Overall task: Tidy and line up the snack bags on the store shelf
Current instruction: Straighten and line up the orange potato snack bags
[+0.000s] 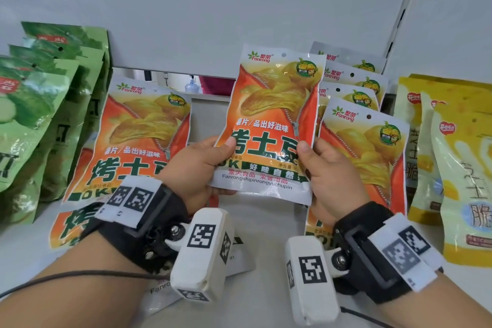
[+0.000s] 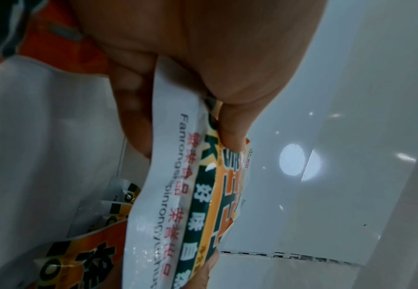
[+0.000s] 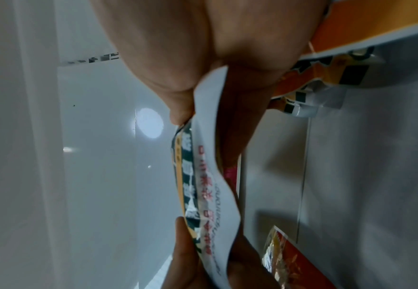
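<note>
Above the white shelf [image 1: 266, 224], an orange Fanrong potato chip bag [image 1: 269, 120] is held upright, its bottom corners pinched by the left hand [image 1: 198, 168] and right hand [image 1: 332, 178], thumbs in front. Matching bags [image 1: 364, 146] stand beside it, green bags [image 1: 40, 104] left, yellow bags [image 1: 458, 168] right.

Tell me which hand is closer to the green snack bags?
Left. The left hand pinches the held orange chip bag nearer the green foil snack bags at far left; the right hand holds its other side.
</note>
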`<move>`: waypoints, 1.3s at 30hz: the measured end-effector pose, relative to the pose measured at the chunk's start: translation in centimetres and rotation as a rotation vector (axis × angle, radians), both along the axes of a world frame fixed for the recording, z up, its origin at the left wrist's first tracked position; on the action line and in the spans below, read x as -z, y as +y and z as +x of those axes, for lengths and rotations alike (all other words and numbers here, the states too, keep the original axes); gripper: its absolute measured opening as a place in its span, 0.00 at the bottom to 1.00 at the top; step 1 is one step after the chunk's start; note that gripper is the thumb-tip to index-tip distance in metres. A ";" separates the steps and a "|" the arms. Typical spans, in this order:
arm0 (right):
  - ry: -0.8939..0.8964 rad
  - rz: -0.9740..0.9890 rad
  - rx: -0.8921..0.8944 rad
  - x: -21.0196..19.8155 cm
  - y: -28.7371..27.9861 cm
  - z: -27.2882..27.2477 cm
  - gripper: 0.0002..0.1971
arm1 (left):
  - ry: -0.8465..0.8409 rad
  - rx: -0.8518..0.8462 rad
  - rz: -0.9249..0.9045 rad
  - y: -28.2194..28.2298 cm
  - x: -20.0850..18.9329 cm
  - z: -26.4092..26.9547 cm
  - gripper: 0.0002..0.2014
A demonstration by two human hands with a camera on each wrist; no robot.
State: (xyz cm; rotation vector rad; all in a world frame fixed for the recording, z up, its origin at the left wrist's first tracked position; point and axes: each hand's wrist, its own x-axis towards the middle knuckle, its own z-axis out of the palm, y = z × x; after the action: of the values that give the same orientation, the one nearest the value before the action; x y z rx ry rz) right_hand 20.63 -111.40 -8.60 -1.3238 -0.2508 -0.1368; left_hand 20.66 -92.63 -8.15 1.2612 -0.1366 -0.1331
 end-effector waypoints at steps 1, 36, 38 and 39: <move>-0.006 0.000 0.006 0.0 0.1 0.0 0.08 | 0.001 -0.001 -0.002 0.0 0.0 0.0 0.19; -0.144 -0.386 0.101 -0.1 1.1 -0.1 0.21 | -0.225 0.001 0.167 -0.2 0.4 -0.4 0.26; -0.140 -0.325 0.084 -0.1 1.0 -0.2 0.16 | -0.236 -0.097 0.146 -0.3 0.4 -0.1 0.23; -0.133 -0.276 0.059 -0.2 1.0 -0.3 0.17 | -0.245 -0.140 0.142 -0.2 0.5 0.1 0.24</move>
State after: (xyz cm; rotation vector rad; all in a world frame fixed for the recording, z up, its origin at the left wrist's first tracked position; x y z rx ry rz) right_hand 20.35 -110.42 -8.38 -1.5996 -0.3529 -0.2476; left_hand 20.79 -92.81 -8.66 1.4220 -0.2529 0.1356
